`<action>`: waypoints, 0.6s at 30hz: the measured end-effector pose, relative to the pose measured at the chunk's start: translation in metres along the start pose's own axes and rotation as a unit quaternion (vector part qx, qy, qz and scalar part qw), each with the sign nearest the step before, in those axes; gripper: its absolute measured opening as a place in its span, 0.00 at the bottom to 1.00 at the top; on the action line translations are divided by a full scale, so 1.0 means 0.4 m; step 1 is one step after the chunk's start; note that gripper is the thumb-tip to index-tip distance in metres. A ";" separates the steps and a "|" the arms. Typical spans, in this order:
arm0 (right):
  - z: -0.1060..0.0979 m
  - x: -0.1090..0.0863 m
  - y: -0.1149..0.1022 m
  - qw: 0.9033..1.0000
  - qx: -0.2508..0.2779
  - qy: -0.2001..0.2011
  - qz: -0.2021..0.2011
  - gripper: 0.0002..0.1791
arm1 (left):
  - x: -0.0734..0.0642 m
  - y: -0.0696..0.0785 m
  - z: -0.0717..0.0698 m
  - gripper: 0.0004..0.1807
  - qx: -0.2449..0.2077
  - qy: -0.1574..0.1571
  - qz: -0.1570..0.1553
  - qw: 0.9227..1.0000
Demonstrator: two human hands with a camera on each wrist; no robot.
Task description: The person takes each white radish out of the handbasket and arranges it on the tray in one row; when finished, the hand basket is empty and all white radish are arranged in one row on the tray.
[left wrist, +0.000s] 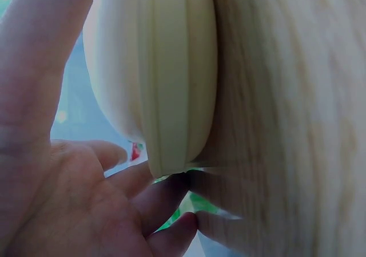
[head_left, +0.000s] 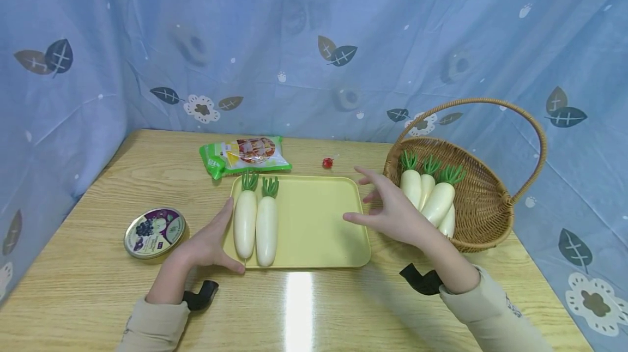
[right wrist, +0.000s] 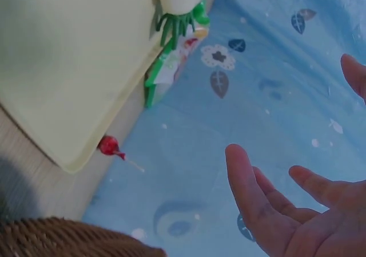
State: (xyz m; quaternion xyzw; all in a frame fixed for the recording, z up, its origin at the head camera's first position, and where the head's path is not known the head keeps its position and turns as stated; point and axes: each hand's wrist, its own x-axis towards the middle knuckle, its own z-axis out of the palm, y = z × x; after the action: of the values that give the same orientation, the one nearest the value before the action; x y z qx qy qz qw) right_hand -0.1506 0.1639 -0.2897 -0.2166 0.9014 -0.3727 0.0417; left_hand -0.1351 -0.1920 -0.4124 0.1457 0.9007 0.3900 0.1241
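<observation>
Two white radishes [head_left: 245,224] with green tops lie side by side at the left of a pale yellow tray [head_left: 319,221]. My left hand [head_left: 208,246] spans the tray's left end, thumb towards the near corner. In the left wrist view, its fingers [left wrist: 163,202] lie right at the tray's edge. My right hand [head_left: 392,211], thumb and fingers spread, hovers between the tray's right edge and a wicker basket [head_left: 483,210], holding nothing. Several more radishes [head_left: 438,203] lean inside the basket, partly hidden behind my right forearm.
Left of my left hand stands an oval tin [head_left: 154,232] with a fruit label. A green and white food packet [head_left: 250,156] lies behind the tray, and a small red lollipop [head_left: 327,162] lies to its right. The basket's tall handle [head_left: 532,123] arches up at the right; a blue curtain [head_left: 275,68] hangs behind the table.
</observation>
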 end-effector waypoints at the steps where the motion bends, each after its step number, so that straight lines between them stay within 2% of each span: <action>1: -0.003 -0.002 0.002 1.000 0.000 0.003 -0.001 0.47 | 0.000 0.000 0.000 0.81 -0.001 0.000 0.000 1.000; 10: -0.029 -0.028 0.026 0.999 -0.003 0.041 -0.009 0.42 | -0.001 -0.002 0.000 0.81 -0.004 -0.002 -0.003 1.000; 18: -0.061 -0.049 0.057 0.997 -0.018 0.076 0.000 0.40 | 0.000 0.001 -0.001 0.81 -0.004 -0.002 -0.006 1.000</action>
State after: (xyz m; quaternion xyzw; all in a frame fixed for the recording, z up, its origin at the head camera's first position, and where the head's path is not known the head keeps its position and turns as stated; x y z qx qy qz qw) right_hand -0.1467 0.2025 -0.2894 -0.1884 0.9086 -0.3715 -0.0306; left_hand -0.1350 -0.1921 -0.4117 0.1403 0.8996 0.3930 0.1286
